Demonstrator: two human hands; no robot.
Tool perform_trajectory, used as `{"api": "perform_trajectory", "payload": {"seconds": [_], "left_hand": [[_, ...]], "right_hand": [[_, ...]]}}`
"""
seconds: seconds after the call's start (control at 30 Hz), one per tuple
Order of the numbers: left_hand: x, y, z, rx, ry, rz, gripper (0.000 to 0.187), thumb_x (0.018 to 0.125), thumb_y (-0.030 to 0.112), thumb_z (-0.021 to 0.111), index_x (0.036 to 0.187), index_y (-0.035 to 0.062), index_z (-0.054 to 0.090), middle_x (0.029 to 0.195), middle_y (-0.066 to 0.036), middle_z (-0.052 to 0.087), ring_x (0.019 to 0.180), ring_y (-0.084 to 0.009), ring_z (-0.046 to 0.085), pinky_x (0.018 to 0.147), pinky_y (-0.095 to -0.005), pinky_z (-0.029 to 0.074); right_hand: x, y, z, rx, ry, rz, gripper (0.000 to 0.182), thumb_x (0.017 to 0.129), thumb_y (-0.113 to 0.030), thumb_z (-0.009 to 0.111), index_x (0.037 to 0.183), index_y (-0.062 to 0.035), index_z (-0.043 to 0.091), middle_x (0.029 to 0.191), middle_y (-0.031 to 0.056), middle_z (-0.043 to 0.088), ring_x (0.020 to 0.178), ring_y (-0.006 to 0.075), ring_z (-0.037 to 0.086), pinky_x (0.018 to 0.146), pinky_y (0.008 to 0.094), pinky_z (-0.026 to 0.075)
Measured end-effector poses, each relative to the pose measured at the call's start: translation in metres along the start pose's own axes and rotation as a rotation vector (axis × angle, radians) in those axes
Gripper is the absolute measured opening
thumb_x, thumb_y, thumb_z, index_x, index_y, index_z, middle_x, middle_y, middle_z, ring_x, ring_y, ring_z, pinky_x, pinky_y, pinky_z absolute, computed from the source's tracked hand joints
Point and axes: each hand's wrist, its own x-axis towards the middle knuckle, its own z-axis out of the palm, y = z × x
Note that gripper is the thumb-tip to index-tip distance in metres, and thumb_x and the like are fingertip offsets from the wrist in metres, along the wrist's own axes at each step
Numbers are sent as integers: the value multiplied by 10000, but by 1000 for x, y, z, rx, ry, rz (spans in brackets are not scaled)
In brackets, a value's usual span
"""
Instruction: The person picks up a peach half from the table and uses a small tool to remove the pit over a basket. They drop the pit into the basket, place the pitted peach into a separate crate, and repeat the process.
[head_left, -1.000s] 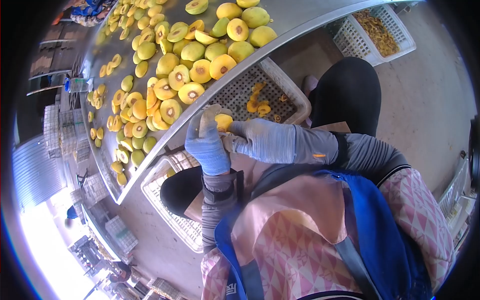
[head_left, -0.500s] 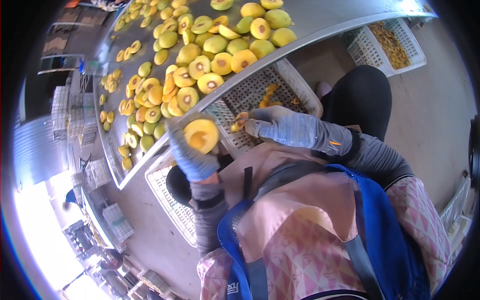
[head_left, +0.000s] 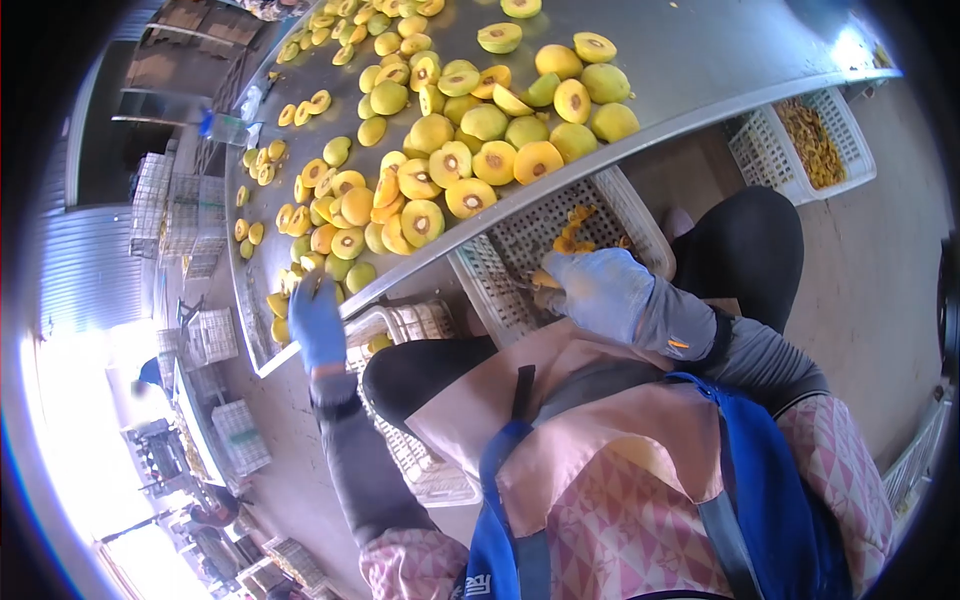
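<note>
Head view: a gloved left hand [head_left: 320, 322] crosses the near edge of a metal desk [head_left: 690, 60], its fingers [head_left: 312, 288] among halved yellow fruit [head_left: 421, 222], with pieces to either side of them (whether they are spread or pinching one cannot be told). Most of the fruit lies farther along the desk, to the right of that hand. The right hand [head_left: 605, 298], gloved too, hangs over a perforated crate [head_left: 642, 222], fingers near orange scraps [head_left: 575, 232], their grip unclear.
</note>
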Motion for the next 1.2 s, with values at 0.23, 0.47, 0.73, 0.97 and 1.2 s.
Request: {"api": "perform_trajectory", "payload": {"seconds": [0.23, 0.47, 0.73, 0.97, 1.2], "left_hand": [[116, 32, 105, 48, -317, 118, 531, 771, 297, 699, 1226, 42, 601, 1201, -177, 625, 1081, -305, 608, 932, -362, 460], [83, 53, 92, -110, -257, 95, 512, 716, 204, 768, 1175, 77, 579, 992, -114, 662, 835, -236, 646, 765, -332, 519], [-54, 158, 81, -1004, -575, -258, 398, 882, 236, 622, 1227, 70, 512, 1014, -36, 582, 773, -115, 579, 482, -198, 415], [-80, 138, 97, -966, -670, -208, 500, 959, 460, 420, 1212, 36, 496, 982, -139, 612, 708, -239, 601, 456, -294, 443], [-90, 151, 100, -1527, -790, -667, 451, 968, 424, 419, 1239, 73, 498, 1060, -135, 620, 830, -250, 639, 569, -337, 537]], "right_hand": [[4, 8, -8, 11, 17, 36, 299, 870, -306, 637, 980, -41, 552, 758, 200, 645, 717, 376, 647, 617, 449, 520], [11, -1, -19, 191, 95, 46, 348, 895, -326, 617, 1050, -22, 548, 817, 217, 640, 743, 401, 635, 626, 459, 509], [21, -17, -18, 558, 255, 39, 315, 937, -315, 560, 1048, -21, 536, 847, 233, 609, 788, 419, 609, 664, 469, 474], [14, 0, -10, 298, 316, -101, 333, 913, -311, 589, 1043, -9, 540, 817, 218, 640, 779, 403, 631, 649, 455, 508], [5, -9, -24, 159, 219, -66, 310, 903, -291, 607, 1039, -20, 540, 760, 202, 636, 715, 383, 635, 614, 448, 506]]}}
